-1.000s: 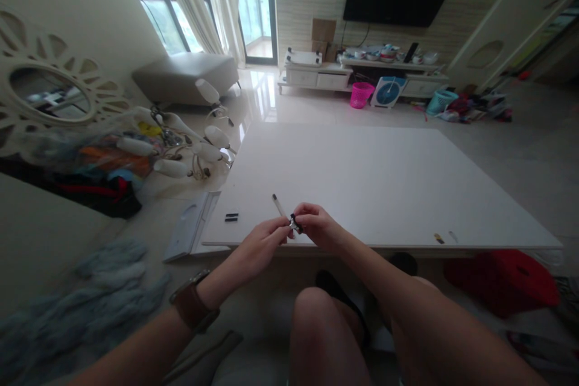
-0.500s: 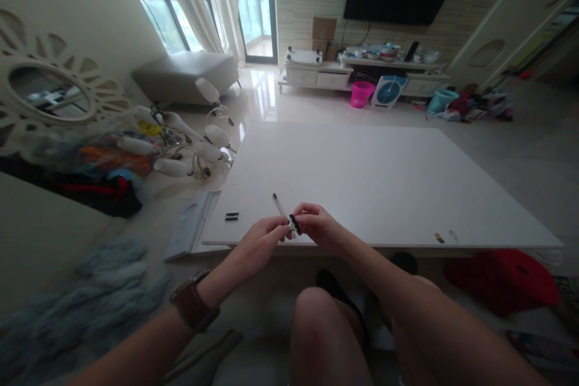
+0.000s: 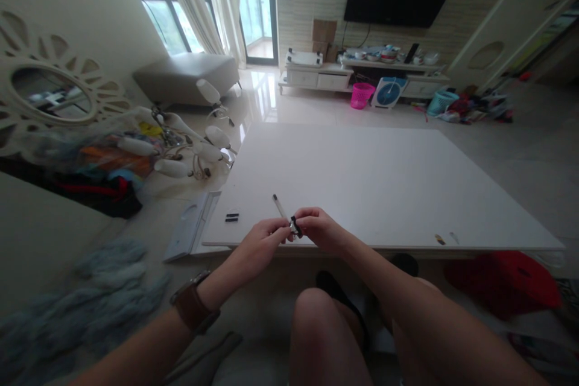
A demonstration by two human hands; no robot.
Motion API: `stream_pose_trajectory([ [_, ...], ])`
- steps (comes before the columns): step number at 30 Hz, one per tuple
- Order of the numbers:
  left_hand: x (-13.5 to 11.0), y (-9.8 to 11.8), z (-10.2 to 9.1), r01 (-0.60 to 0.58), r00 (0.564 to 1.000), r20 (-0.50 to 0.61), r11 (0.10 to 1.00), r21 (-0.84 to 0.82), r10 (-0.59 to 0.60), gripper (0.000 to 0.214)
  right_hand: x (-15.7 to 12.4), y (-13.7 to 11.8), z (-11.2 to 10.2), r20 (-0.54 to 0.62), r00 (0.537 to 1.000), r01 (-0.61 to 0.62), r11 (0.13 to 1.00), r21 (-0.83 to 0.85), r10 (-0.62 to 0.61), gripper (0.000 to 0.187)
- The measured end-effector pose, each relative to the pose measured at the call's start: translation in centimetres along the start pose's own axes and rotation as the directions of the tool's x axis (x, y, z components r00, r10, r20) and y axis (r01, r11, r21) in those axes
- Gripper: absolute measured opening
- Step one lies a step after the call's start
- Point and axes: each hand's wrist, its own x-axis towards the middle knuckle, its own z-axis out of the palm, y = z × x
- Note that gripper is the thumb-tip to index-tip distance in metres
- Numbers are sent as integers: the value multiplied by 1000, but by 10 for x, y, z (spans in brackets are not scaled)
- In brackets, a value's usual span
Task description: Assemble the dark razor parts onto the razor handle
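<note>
Near the front edge of the white table (image 3: 362,181), my left hand (image 3: 262,244) is closed, thumb and fingers pinching a small silver-and-black piece (image 3: 295,227). From the other side my right hand (image 3: 319,228) grips the black part of the same piece with its fingertips. The piece is too small for me to tell its kind. Behind the fingers, a thin pen-like stick (image 3: 279,205) with a dark tip lies slanted on the table, its lower end hidden. Left of my hands lie two short black strips (image 3: 231,217).
A small yellow-and-dark item (image 3: 439,239) and a clear piece (image 3: 454,237) lie near the table's front right edge. A white lamp with several shades (image 3: 194,145) stands left of the table. A red stool (image 3: 511,283) is at the lower right.
The small piece has turned slightly between my fingers, and my right hand has shifted a little. The things on the table stay where they were.
</note>
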Motion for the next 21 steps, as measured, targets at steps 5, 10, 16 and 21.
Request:
stream_pose_trajectory([
  [5, 0, 0, 0, -2, 1000, 4, 1000, 9, 2, 27, 0, 0, -1, -5, 1000, 7, 1000, 2, -7, 14],
  [10, 2, -4, -1, -26, 999, 23, 1000, -3, 26, 24, -1, -1, -1, -5, 1000, 6, 1000, 2, -6, 15],
  [16, 1, -4, -2, -44, 997, 67, 999, -20, 45, 19, -1, -2, 0, -9, 1000, 16, 1000, 1, -16, 16],
  [21, 1, -3, -1, -40, 997, 58, 999, -23, 41, 17, -2, -3, 0, -18, 1000, 19, 1000, -5, -19, 16],
])
